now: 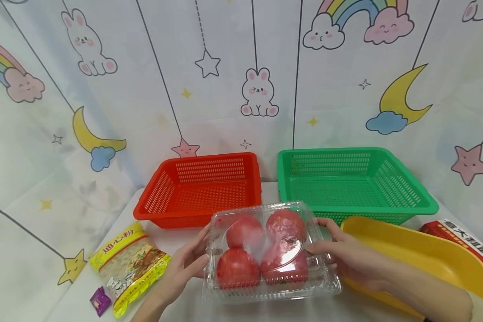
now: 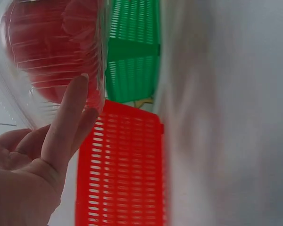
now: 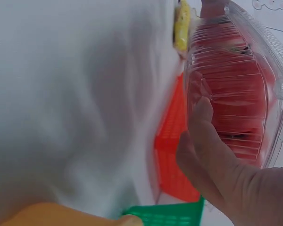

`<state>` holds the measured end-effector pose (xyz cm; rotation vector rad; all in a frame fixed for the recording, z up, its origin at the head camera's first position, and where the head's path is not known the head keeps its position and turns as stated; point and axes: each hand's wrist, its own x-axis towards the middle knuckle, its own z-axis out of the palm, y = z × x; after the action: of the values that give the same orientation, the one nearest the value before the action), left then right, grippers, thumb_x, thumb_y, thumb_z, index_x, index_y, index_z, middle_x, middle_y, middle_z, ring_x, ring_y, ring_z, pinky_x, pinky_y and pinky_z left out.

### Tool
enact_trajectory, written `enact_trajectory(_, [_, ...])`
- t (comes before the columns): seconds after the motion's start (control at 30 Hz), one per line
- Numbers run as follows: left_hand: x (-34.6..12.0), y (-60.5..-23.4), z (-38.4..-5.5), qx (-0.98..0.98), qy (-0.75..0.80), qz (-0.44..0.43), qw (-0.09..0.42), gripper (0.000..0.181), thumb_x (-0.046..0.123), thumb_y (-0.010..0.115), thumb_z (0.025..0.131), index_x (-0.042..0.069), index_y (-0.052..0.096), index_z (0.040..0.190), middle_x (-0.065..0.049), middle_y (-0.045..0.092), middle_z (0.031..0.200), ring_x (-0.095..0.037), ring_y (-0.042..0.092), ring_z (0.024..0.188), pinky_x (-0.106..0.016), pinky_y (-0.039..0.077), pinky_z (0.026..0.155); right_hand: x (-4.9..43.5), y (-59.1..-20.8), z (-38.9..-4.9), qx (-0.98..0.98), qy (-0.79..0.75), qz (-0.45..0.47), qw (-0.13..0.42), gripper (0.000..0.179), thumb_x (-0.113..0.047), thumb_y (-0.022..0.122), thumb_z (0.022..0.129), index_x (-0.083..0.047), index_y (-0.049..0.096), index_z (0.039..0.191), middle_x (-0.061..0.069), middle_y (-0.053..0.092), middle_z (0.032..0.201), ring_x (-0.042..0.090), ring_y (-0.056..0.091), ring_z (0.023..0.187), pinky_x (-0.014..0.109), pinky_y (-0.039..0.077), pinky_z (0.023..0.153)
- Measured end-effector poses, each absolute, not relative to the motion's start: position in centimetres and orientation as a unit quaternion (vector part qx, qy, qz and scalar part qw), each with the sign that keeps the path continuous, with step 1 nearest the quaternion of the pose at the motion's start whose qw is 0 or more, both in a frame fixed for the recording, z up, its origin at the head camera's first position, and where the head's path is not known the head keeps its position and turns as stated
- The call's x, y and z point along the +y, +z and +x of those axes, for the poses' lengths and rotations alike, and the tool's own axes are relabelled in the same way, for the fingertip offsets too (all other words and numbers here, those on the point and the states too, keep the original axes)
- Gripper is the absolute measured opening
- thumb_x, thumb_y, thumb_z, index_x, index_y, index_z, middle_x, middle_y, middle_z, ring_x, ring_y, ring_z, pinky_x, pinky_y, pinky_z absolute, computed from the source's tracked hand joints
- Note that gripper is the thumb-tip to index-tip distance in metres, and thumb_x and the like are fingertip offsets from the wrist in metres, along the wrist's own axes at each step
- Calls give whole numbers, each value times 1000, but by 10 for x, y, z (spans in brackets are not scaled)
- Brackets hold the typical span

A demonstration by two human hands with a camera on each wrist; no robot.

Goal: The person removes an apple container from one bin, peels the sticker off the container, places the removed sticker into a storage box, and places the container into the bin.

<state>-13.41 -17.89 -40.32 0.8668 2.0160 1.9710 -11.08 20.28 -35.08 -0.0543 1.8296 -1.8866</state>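
Observation:
A clear plastic clamshell box with several round red fruits, which look like tomatoes, is held up above the table, tilted towards the head camera. My left hand grips its left side; in the left wrist view, a fingertip lies against the ribbed wall. On the opposite side my right hand holds the box, thumb at the lid's edge. The right wrist view shows fingers under and along the ribbed side.
Behind stand a red basket and a green basket. At right are a yellow tub and a red-and-white box. A yellow pasta bag and a small purple packet lie left. A patterned curtain hangs behind.

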Motion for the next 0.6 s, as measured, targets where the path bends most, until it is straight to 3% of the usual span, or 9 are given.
enact_trajectory(0.33, [-166,-371,-142,710,658,252,-3,57,11,45,101,10,36,158,-24,50,146,-20,64,116,-43,61,73,206,-318,-126,686,-685,-40,242,78,-25,56,100,-16,3,156,17,56,129,30,65,107,47,57,88])
enact_trajectory(0.6, [-158,-367,-160,692,674,249,-66,54,11,43,102,8,39,156,-19,49,147,-24,65,112,-43,59,78,200,-305,-148,673,-701,-46,232,77,-32,53,100,-15,4,157,16,51,133,26,64,108,45,56,90])
